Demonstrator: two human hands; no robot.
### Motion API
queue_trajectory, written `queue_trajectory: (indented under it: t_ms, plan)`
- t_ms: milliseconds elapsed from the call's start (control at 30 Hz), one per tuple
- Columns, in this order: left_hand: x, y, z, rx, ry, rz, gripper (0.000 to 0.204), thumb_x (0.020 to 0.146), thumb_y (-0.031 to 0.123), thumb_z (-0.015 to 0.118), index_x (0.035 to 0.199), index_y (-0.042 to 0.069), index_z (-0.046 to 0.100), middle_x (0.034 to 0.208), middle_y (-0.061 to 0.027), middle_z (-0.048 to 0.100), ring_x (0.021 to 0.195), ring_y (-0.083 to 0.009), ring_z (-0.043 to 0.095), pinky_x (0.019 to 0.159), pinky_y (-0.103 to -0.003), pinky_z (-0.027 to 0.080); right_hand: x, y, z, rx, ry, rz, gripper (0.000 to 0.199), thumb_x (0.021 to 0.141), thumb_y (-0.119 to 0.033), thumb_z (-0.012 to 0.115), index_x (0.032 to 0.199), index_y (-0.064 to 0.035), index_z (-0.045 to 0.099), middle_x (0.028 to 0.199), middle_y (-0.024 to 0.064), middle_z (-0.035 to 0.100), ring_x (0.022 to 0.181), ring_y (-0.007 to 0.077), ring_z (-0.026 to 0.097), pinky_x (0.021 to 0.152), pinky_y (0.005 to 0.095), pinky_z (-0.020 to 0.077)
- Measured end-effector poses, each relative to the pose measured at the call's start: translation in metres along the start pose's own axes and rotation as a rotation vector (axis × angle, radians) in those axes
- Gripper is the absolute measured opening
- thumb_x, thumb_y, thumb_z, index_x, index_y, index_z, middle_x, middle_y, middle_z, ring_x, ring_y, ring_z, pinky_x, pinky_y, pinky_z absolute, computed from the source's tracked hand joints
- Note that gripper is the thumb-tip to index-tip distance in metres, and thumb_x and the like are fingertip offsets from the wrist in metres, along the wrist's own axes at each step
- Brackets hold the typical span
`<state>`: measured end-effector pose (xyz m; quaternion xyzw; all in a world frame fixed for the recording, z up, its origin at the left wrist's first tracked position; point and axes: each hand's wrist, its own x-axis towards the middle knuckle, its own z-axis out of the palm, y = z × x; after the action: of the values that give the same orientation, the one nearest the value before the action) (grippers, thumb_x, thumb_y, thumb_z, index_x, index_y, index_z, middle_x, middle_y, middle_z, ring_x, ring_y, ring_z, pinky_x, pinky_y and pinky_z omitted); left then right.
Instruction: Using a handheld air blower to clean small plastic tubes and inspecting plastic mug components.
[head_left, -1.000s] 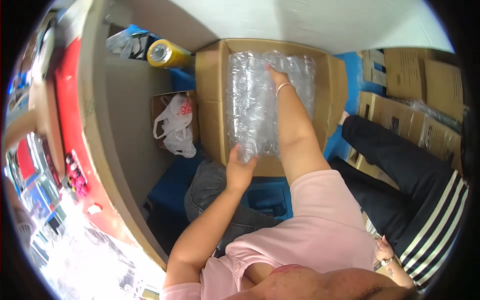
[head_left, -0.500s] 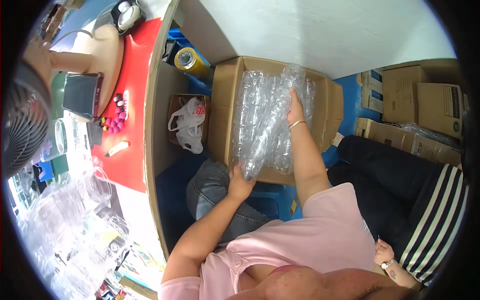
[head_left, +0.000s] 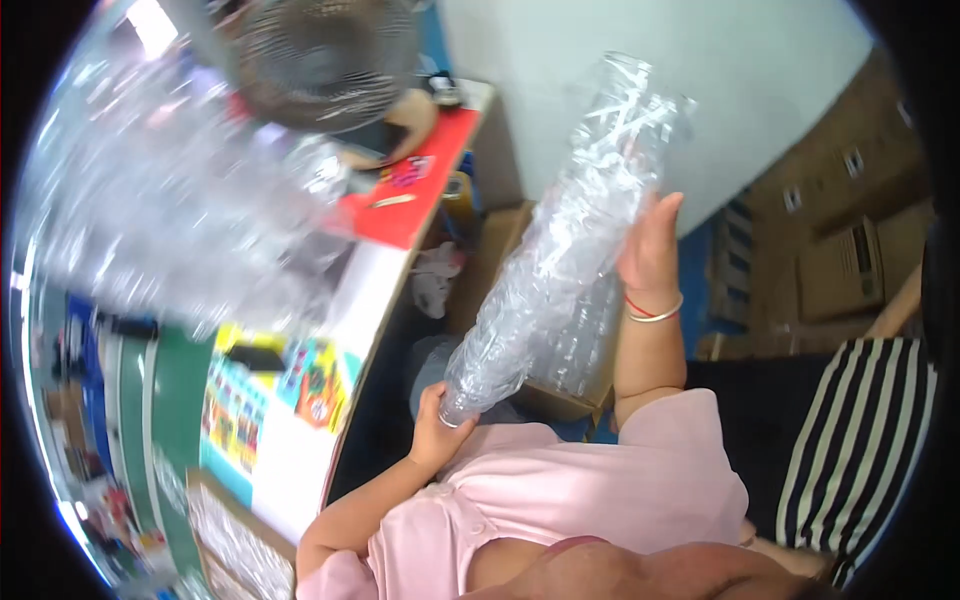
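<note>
A long clear plastic sleeve of stacked cups [head_left: 570,240] is held up at a slant above an open cardboard box [head_left: 500,260] on the floor. The left hand [head_left: 438,432] cups its lower end, fingers curled around it; the right hand [head_left: 652,250] lies flat and open against its upper side. To the left runs a counter with a red top [head_left: 410,205] and white front, a fan [head_left: 320,55] above it. A pale wall [head_left: 720,90] stands behind, and more boxes [head_left: 840,270] sit stacked to the right.

Pink short-sleeved shirt, thin silver bangle and red string on right wrist [head_left: 650,308]
</note>
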<state>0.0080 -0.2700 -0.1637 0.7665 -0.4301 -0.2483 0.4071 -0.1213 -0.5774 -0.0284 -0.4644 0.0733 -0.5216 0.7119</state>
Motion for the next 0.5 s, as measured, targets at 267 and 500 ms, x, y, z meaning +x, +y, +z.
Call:
queue_trajectory:
  t_ms: [267, 500]
  plan:
    - [-0.203, 0.003, -0.165, -0.090, 0.539, 0.025, 0.075, 0.055, 0.011, 0.081, 0.118, 0.003, 0.042, 0.111, -0.0104, 0.047, 0.105, -0.0237, 0.046, 0.095, -0.035, 0.034, -0.069, -0.023, 0.133, 0.225, -0.368, 0.313, 0.049, 0.090, -0.025, 0.045, 0.128, 0.0033, 0.038, 0.123, 0.0164, 0.048, 0.113, 0.0255, 0.048, 0.098, 0.0413, 0.0365]
    - [-0.372, 0.050, -0.342, 0.212, 1.311, 0.228, 0.097, 0.062, 0.038, 0.080, 0.133, 0.000, 0.026, 0.125, -0.0110, 0.041, 0.117, -0.0227, 0.041, 0.100, -0.035, 0.033, -0.156, 0.031, 0.270, 0.586, -0.637, 0.474, 0.055, 0.088, -0.034, 0.050, 0.135, -0.0089, 0.033, 0.139, 0.0067, 0.035, 0.129, 0.0268, 0.031, 0.107, 0.0454, 0.0233]
